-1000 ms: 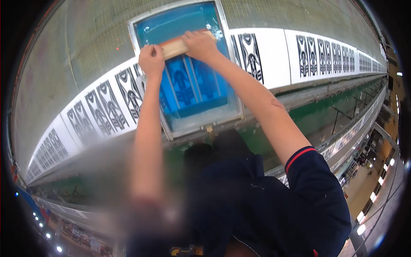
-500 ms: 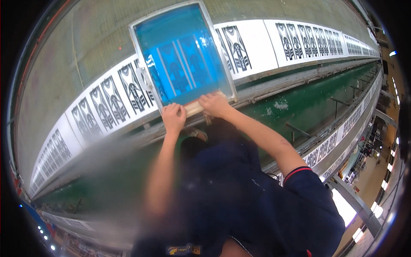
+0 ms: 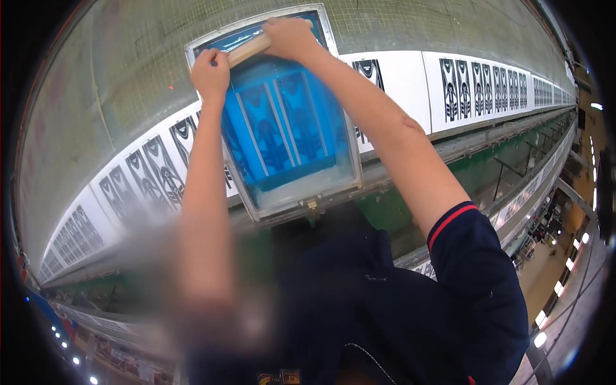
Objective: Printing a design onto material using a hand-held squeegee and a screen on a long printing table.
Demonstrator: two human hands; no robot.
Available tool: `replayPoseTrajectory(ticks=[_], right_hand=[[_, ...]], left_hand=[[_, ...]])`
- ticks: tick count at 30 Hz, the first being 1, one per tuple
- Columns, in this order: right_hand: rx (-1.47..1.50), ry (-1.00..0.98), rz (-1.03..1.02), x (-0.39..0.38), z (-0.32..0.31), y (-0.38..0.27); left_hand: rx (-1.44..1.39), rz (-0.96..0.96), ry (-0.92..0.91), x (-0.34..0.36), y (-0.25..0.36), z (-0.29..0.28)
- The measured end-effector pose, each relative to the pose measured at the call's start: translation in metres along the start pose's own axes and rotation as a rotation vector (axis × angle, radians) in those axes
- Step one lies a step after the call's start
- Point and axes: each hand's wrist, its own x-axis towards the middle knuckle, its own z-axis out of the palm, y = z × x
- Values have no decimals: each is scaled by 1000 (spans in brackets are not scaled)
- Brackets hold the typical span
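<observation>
A screen-printing frame with a pale metal rim and blue mesh lies over a white printed sheet on the long table. Across its far end stretches a wooden squeegee, tilted, higher at its right. My left hand grips the squeegee's left end, fingers curled round it. Near its right end my right hand wraps over the handle. Clear, shiny ink shows along the mesh beyond the squeegee. Pale stripes and dark patterns show through the mesh's middle.
White sheets with black patterns run along the table to both sides. A metal rail follows the near table edge, with a small brass-coloured fitting by the frame. Another row of printed sheets stands lower right, past a green strip.
Both hands have carried the squeegee from the near end of the frame to its far end. My forearms now reach across the frame.
</observation>
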Motion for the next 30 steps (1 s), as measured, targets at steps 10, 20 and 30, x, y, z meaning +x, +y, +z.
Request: replayPoseTrajectory(ticks=[10, 20, 30], right_hand=[[64, -40, 152, -254, -18, -129], [159, -288, 207, -361, -57, -199], [197, -104, -55, -353, -80, -197]], left_hand=[[-97, 82, -119, -251, 26, -55], [-225, -50, -359, -347, 46, -115], [-189, -752, 22, -137, -49, -101]])
